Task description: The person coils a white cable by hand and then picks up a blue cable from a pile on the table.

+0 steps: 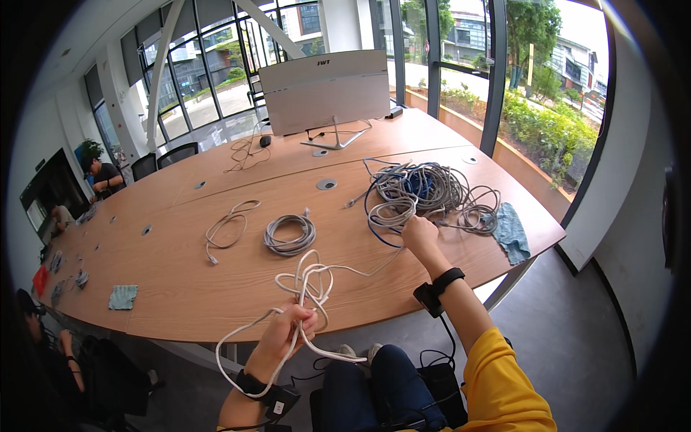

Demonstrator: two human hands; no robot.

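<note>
Loose loops of a white network cable (303, 281) are gripped in my left hand (289, 326), near the table's front edge. One strand hangs down past my wrist, and another runs across the wood toward my right hand (421, 235). That hand is closed at the near side of a tangled pile of grey and blue cables (426, 186), with grey loops at its fingers. My fingers hide exactly which strand is pinched there. On the table left of the pile lie a neatly coiled grey network cable (290, 236) and a loosely looped beige cable (227, 224) with a clear plug.
A teal cloth (510, 235) lies right of the pile, another cloth (123, 297) at the left. Behind stand a monitor (324, 92) and a black mouse (265, 141). Grommets (326, 184) dot the wooden table (178, 259). Other people sit along the left side.
</note>
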